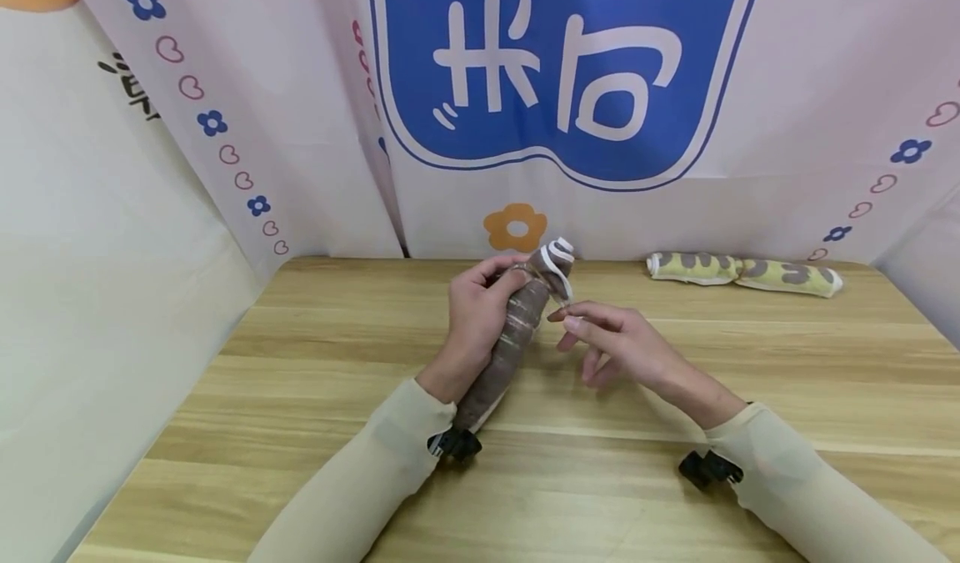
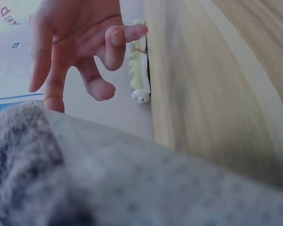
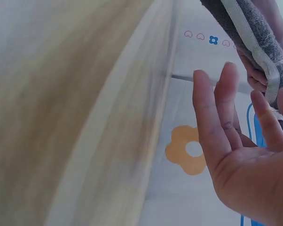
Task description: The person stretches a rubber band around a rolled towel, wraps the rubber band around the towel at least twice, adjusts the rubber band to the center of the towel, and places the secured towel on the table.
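A grey-brown towel with white stripes [image 1: 513, 338], rolled into a long tube, slants up and away above the table. My left hand [image 1: 480, 300] grips it near its upper end, thumb across the front. Just right of that end, my right hand [image 1: 618, 342] pinches a thin rubber band between thumb and index finger; its other fingers are spread. The band is barely visible against the towel. In the left wrist view, the towel roll [image 2: 108, 160] fills the foreground with the right hand [image 2: 80, 42] beyond it. The right wrist view shows the towel [image 3: 249, 37] above the right palm.
A yellow rolled towel with grey patches [image 1: 697, 268], cinched at its middle by a thin band, lies at the table's back right. The wooden table [image 1: 300, 429] ends at a printed cloth backdrop [image 1: 315, 188]. Small black cameras sit at both wrists.
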`<state>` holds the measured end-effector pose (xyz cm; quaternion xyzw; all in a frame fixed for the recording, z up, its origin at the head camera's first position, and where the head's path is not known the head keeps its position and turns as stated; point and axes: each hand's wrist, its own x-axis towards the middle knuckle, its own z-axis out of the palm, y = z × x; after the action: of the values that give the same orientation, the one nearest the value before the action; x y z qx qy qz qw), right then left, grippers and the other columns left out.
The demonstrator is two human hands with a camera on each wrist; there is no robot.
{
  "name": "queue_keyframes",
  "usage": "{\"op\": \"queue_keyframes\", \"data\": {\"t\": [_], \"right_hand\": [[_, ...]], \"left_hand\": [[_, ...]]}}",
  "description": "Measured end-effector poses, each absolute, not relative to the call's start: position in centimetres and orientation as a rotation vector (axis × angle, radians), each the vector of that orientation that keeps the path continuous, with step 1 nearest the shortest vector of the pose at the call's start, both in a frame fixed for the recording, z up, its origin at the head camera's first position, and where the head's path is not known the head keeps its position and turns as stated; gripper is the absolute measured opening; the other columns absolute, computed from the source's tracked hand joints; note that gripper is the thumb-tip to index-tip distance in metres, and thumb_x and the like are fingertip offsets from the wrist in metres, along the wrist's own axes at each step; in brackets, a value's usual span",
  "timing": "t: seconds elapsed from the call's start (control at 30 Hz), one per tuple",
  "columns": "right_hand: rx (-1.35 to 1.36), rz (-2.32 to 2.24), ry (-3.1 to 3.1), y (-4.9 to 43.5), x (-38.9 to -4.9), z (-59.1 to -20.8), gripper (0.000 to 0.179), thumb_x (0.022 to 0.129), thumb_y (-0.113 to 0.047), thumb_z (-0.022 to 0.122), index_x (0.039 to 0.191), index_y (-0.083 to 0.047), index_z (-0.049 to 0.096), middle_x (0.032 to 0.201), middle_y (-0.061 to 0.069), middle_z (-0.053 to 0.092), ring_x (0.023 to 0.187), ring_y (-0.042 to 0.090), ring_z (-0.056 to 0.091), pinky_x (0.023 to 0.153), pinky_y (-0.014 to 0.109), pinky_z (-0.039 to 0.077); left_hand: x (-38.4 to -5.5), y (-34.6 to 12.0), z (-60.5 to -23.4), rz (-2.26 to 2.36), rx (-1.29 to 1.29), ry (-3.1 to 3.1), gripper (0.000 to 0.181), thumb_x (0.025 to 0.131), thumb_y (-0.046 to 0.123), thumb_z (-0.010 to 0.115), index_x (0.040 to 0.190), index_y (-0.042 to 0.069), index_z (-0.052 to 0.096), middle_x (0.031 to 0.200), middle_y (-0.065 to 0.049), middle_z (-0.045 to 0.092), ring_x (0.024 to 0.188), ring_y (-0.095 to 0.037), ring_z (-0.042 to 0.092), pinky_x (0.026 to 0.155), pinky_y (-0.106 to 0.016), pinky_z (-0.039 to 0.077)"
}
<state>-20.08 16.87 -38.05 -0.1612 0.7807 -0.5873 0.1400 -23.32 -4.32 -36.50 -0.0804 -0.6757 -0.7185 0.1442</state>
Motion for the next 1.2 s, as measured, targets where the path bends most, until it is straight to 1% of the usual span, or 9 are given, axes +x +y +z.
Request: {"op": "queue_keyframes", "data": {"t": [0.13, 0.27, 0.37, 0.5, 0.57, 0.73, 0.8, 1.0, 1.2], "right_hand": [[-0.562, -1.691, 2.28, 16.57, -19.68, -38.14, 0.039, 0.108, -0.027, 0.065, 0.142, -0.009, 0.063, 0.126, 0.026, 0.067, 0.072, 0.033, 0.069, 0.069, 0.046, 0.063], [-0.66, -1.685, 2.303, 16.3, -19.27, -38.31, 0.041, 0.107, -0.021, 0.067, 0.146, -0.01, 0.06, 0.127, 0.026, 0.064, 0.078, 0.038, 0.069, 0.071, 0.046, 0.063], [-0.7, -1.702, 2.298, 16.24, -19.14, -38.44, 0.047, 0.106, -0.016, 0.067, 0.151, -0.01, 0.056, 0.126, 0.028, 0.063, 0.08, 0.042, 0.07, 0.071, 0.048, 0.063], [-0.744, -1.712, 2.321, 16.21, -19.1, -38.6, 0.06, 0.105, -0.013, 0.069, 0.16, -0.01, 0.046, 0.133, 0.031, 0.058, 0.083, 0.045, 0.069, 0.072, 0.05, 0.063], [-0.783, -1.699, 2.373, 16.21, -19.15, -38.67, 0.063, 0.104, -0.012, 0.07, 0.161, -0.009, 0.044, 0.135, 0.028, 0.057, 0.082, 0.044, 0.069, 0.07, 0.048, 0.063], [-0.894, -1.649, 2.598, 16.16, -19.3, -38.75, 0.055, 0.101, -0.008, 0.071, 0.154, -0.007, 0.055, 0.139, 0.019, 0.058, 0.08, 0.027, 0.069, 0.066, 0.038, 0.061], [-0.92, -1.651, 2.686, 16.17, -19.33, -38.73, 0.05, 0.101, -0.006, 0.071, 0.149, -0.005, 0.059, 0.141, 0.017, 0.058, 0.08, 0.021, 0.068, 0.066, 0.035, 0.061], [-0.997, -1.773, 2.795, 16.32, -19.39, -38.73, 0.039, 0.1, 0.003, 0.069, 0.139, 0.0, 0.066, 0.142, 0.015, 0.058, 0.077, 0.016, 0.068, 0.062, 0.031, 0.061], [-0.935, -2.009, 2.663, 16.27, -19.38, -38.54, 0.032, 0.1, 0.008, 0.066, 0.132, 0.005, 0.067, 0.136, 0.013, 0.057, 0.073, 0.019, 0.067, 0.063, 0.035, 0.063]], "left_hand": [[-23.39, -4.19, -36.33, -2.167, -0.124, -1.898, 0.018, 0.09, 0.001, 0.074, 0.106, 0.002, 0.082, 0.106, -0.005, 0.078, 0.089, -0.012, 0.067, 0.071, -0.022, 0.053], [-23.42, -4.05, -36.26, -2.252, -0.067, -1.857, 0.019, 0.09, 0.001, 0.074, 0.106, 0.001, 0.082, 0.108, -0.006, 0.078, 0.092, -0.013, 0.068, 0.073, -0.022, 0.054], [-23.42, -3.9, -36.32, -2.307, -0.057, -1.834, 0.019, 0.09, 0.0, 0.074, 0.107, 0.0, 0.081, 0.109, -0.006, 0.078, 0.095, -0.013, 0.069, 0.075, -0.022, 0.055], [-23.36, -3.75, -36.43, -2.34, -0.045, -1.831, 0.019, 0.09, 0.001, 0.075, 0.107, 0.001, 0.082, 0.109, -0.006, 0.078, 0.092, -0.012, 0.069, 0.073, -0.022, 0.055], [-23.3, -3.71, -36.46, -2.338, -0.048, -1.845, 0.019, 0.09, 0.003, 0.075, 0.107, 0.002, 0.082, 0.11, -0.006, 0.078, 0.09, -0.013, 0.068, 0.072, -0.023, 0.055], [-23.19, -3.76, -36.32, -2.317, -0.095, -1.896, 0.019, 0.091, 0.005, 0.076, 0.109, 0.004, 0.082, 0.112, -0.004, 0.078, 0.094, -0.013, 0.068, 0.075, -0.024, 0.054], [-23.17, -3.79, -36.25, -2.302, -0.118, -1.929, 0.019, 0.091, 0.006, 0.077, 0.109, 0.004, 0.081, 0.113, -0.002, 0.078, 0.095, -0.012, 0.067, 0.075, -0.024, 0.053], [-23.06, -3.75, -36.17, -2.281, -0.158, -1.984, 0.018, 0.093, 0.008, 0.077, 0.11, 0.003, 0.08, 0.112, -0.001, 0.077, 0.089, -0.011, 0.063, 0.072, -0.023, 0.051], [-22.68, -3.64, -36.31, -2.237, -0.205, -2.047, 0.021, 0.093, 0.011, 0.078, 0.113, 0.007, 0.081, 0.103, -0.003, 0.075, 0.087, -0.013, 0.063, 0.071, -0.025, 0.051]]}}
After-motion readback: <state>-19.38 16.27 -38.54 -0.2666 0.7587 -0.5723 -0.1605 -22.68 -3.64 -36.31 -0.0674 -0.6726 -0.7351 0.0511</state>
